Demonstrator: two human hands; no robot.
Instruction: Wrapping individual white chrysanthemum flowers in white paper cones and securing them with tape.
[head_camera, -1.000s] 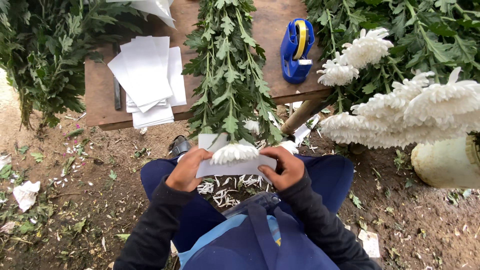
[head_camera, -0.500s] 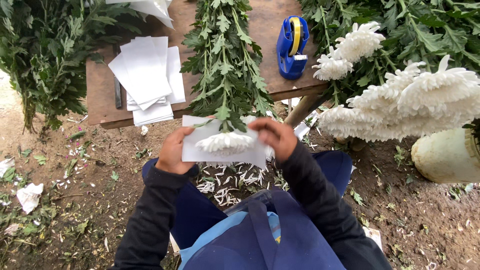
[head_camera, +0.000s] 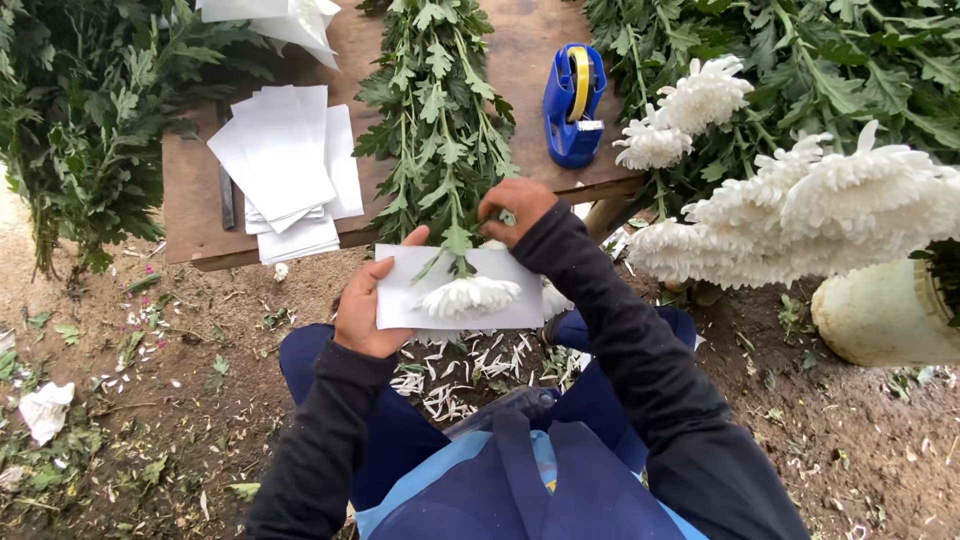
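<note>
My left hand (head_camera: 366, 305) holds the left edge of a white paper sheet (head_camera: 410, 300) from below. A white chrysanthemum bloom (head_camera: 468, 295) lies on that sheet, its leafy stem (head_camera: 440, 120) stretching away over the wooden table (head_camera: 195, 200). My right hand (head_camera: 515, 208) pinches the stem just above the bloom, at the sheet's upper right corner. Both arms wear dark sleeves above a blue apron.
A stack of white paper sheets (head_camera: 285, 165) lies on the table's left part. A blue tape dispenser (head_camera: 573, 105) stands at its right. White chrysanthemums (head_camera: 820, 210) crowd the right, above a pale bucket (head_camera: 880, 315). Green foliage (head_camera: 80, 130) hangs left. Petals litter the dirt ground.
Both hands have lifted the sheet and bloom up toward the table edge. My right hand moved from the sheet's right edge onto the stem above the bloom.
</note>
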